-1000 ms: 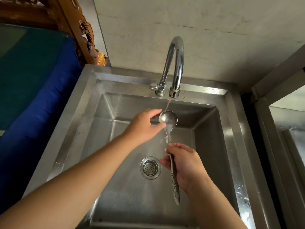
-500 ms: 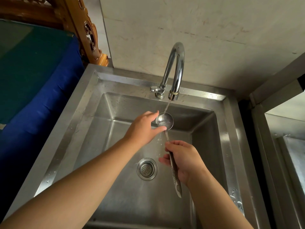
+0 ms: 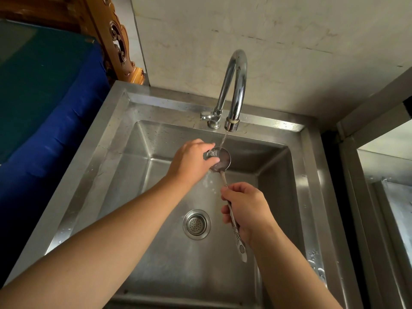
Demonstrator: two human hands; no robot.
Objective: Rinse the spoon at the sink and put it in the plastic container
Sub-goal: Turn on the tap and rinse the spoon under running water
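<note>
- Stainless steel formed the square sink (image 3: 124,139), seen from above, with a round perforated drain strainer (image 3: 196,224) near the middle of its floor.
- A curved chrome tap (image 3: 236,85) rose from the back rim, a small lever at its base, and a thin stream of water (image 3: 223,141) ran from its spout.
- The spoon (image 3: 223,158) was held over the basin, above the drain and slightly behind it, with its round bowl directly under the stream and its patterned handle pointing back toward the person.
- The right hand (image 3: 247,208) had a closed grip around the middle of the spoon handle; the decorated end of the handle stuck out below the palm.
- The left hand (image 3: 191,161) reached in from the left, its fingers and thumb pinched on the left edge of the spoon bowl, touching it where the water landed.
- Water droplets fell beneath the spoon bowl, between the two hands.
- Both forearms were bare and entered from the bottom of the view.
- Left of the sink lay a blue and green cloth-covered surface (image 3: 44,97), with carved wooden furniture (image 3: 116,41) behind it.
- A pale, stained wall (image 3: 289,41) stood behind the tap, and part of a metal frame (image 3: 379,152) showed on the right.
</note>
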